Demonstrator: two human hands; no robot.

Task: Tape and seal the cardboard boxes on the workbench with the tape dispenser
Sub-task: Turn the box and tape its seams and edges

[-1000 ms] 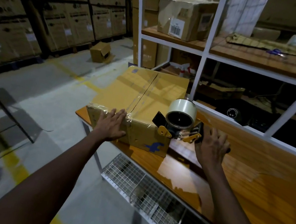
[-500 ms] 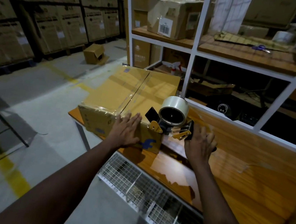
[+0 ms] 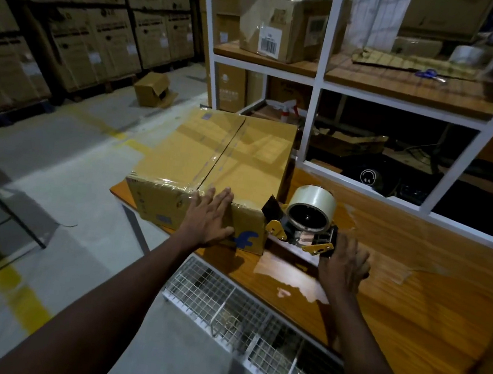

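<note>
Head cam view, dim warehouse. The cardboard box (image 3: 211,157) sits on the left end of a glossy orange-brown wooden workbench (image 3: 411,302). There's clear tape down its top centre seam and along the near top edge, plus a blue logo on the near face.

The left hand (image 3: 208,216) lies flat against that near face. Its fingers are straight and close together, with the tips reaching the box's top edge.

Just right of the box, almost touching its near right corner, the tape dispenser (image 3: 302,225) stands on the wood. It's black with yellow side plates and carries a clear tape roll (image 3: 311,206) on top. The right hand (image 3: 343,262) is on the side of the dispenser away from the box, fingers against its black rear part. I honestly can't tell if they're gripping it or just touching.

The wood right of the box shows shiny patches and what looks like stuck-down tape scraps. Below and right of the box, a wire mesh shelf (image 3: 253,319) hangs under the bench edge.

Behind the box is a white-framed shelving unit (image 3: 315,80). It holds a barcode-labelled carton (image 3: 285,25) above the box and blue-handled scissors (image 3: 426,74) further right.

Left of the box is grey concrete floor (image 3: 54,161) with a worn yellow line (image 3: 21,295). A small open carton (image 3: 154,90) lies on that floor beyond the box, and stacked cartons (image 3: 88,24) line the far left wall.
</note>
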